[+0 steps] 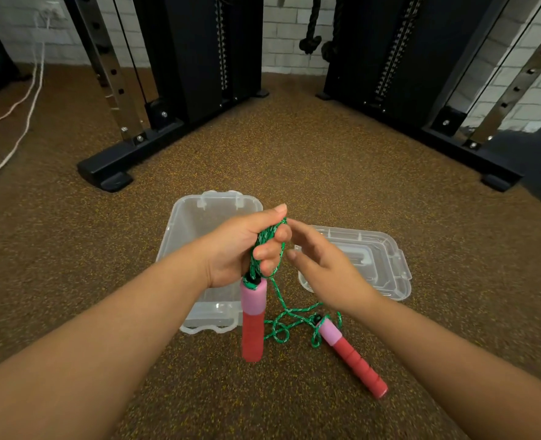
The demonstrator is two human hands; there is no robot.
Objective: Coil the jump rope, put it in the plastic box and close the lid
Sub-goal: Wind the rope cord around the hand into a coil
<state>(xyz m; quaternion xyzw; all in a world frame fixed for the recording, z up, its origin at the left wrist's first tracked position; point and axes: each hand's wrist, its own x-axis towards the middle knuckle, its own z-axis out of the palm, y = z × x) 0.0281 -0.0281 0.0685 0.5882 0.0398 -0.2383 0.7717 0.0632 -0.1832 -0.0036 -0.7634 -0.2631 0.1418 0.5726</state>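
1. Two bare forearms reaching in from the bottom edge, over a brown speckled floor [294,160].
2. Left hand [243,246] curled tight around a bundle of green rope loops [267,239], thumb up, fingers wrapped over the strands.
3. One jump rope in all, with two red-and-pink foam handles.
4. First handle [252,322] hanging upright just below the left hand, pink end up, red end down.
5. Second handle [351,354] lying on the floor, tilted, pink end toward the box, red end toward the viewer.
6. Loose green rope [286,322] trailing from the held bundle down to the floor, tangled between the two handles.
7. Right hand [323,265] spread and relaxed, holding nothing, fingertips just beside the bundle.
8. One clear plastic box [196,217] standing open on the floor behind the left hand, nothing visible inside.
9. One clear lid [380,258] lying flat just to the right of the box, partly behind the right hand.
10. Two black gym machine frames [199,58] at the back, against a white brick wall [291,23].
11. Two white cables [24,106] running across the floor at far left.
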